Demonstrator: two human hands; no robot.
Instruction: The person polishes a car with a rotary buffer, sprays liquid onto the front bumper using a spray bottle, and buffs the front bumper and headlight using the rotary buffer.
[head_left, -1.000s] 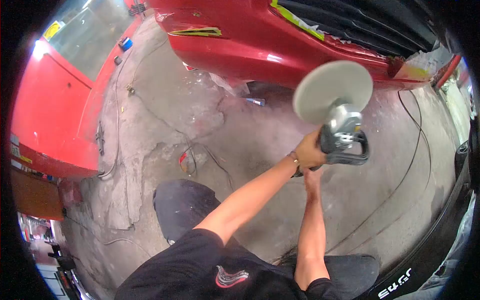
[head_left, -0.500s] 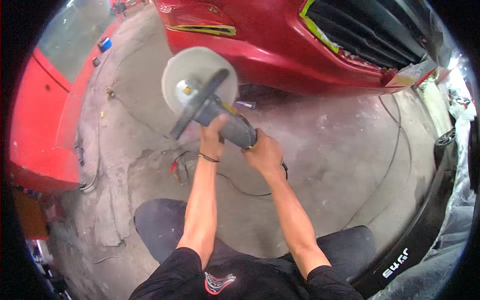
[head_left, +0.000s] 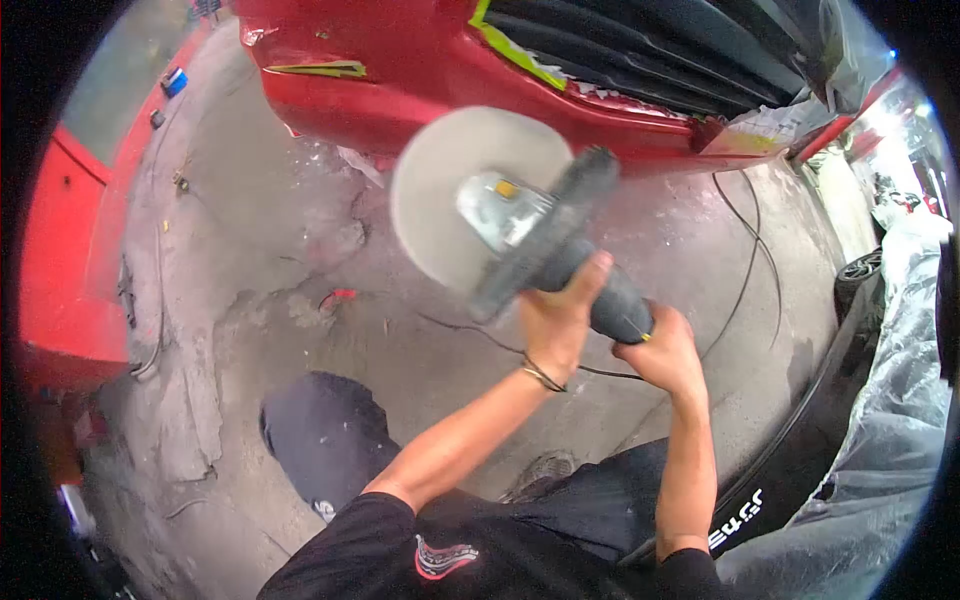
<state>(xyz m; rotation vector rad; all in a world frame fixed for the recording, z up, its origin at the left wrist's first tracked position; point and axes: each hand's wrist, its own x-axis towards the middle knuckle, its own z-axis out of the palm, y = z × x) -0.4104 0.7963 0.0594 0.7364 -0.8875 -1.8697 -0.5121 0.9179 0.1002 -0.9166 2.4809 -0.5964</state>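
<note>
A dark angle polisher [head_left: 575, 265] with a large pale polishing pad [head_left: 440, 200] is held in both hands in front of the red bumper [head_left: 400, 110]. My left hand [head_left: 560, 320] is wrapped round the front of its body from below, just behind the dark crossbar [head_left: 545, 230]. At the rear end of the body, my right hand [head_left: 665, 352] is closed on the handle. The pad's surface is smeared by motion. It overlaps the bumper's lower edge in view; whether they touch I cannot tell. A cord [head_left: 610, 375] trails from behind the hands.
Yellow-green masking tape [head_left: 520, 55] borders black sheeting [head_left: 620, 50] on the bumper. A red panel [head_left: 60, 260] stands at the left. Clear plastic sheeting [head_left: 850, 480] covers the right side. A hose [head_left: 750, 250] lies on the concrete floor [head_left: 300, 340].
The polisher and both hands have moved right and slightly down in view, and the pad looks larger. The bumper has shifted left and up as the head view turned.
</note>
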